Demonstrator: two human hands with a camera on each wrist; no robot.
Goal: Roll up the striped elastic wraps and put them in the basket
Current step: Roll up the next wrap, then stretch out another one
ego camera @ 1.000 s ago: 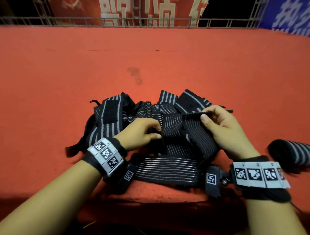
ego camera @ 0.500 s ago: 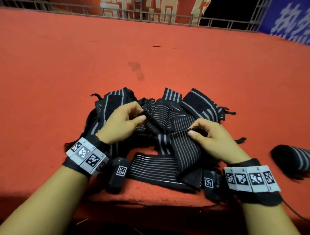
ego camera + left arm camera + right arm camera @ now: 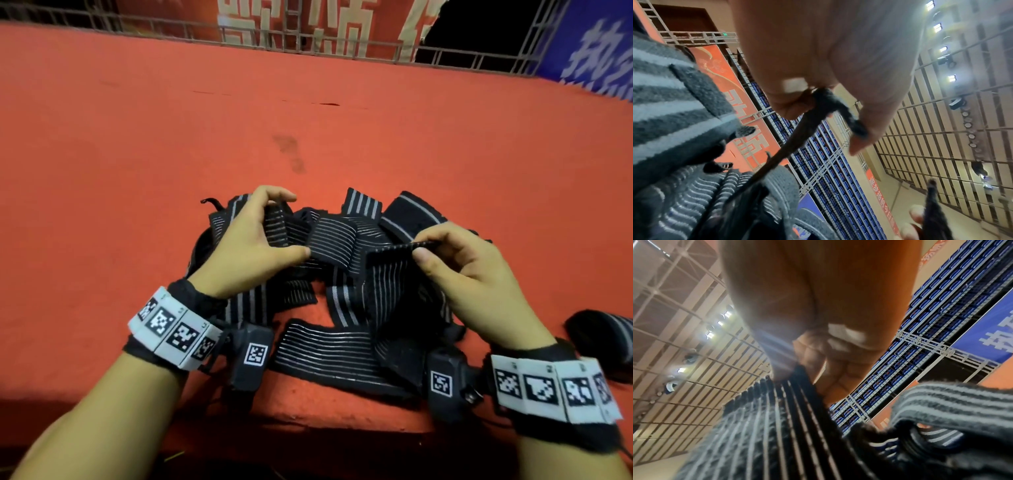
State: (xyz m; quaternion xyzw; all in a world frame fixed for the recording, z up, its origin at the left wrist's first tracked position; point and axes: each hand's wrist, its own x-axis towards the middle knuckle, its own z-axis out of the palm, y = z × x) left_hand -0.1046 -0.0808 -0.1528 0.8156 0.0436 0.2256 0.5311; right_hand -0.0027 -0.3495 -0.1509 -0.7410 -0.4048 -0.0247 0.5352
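A tangled pile of black elastic wraps (image 3: 332,346) with thin grey stripes lies on the red carpet near its front edge. My left hand (image 3: 274,226) pinches one wrap's edge at the pile's left between thumb and fingers; the left wrist view shows that dark edge (image 3: 826,104) held in the fingertips. My right hand (image 3: 431,250) pinches the end of another striped wrap (image 3: 390,270) and lifts it above the pile; the right wrist view shows the striped band (image 3: 789,418) hanging from the fingers. A rolled wrap (image 3: 606,335) lies at the right edge. No basket is in view.
The red carpeted platform (image 3: 239,120) stretches far ahead and to both sides. A metal railing (image 3: 308,37) with red and blue banners runs along the back. The platform's front edge (image 3: 308,421) drops off just below the pile.
Both hands have shifted their hold and risen: the left hand moved up and left onto a wrap edge, the right hand lifted its wrap end higher and drew it rightward.
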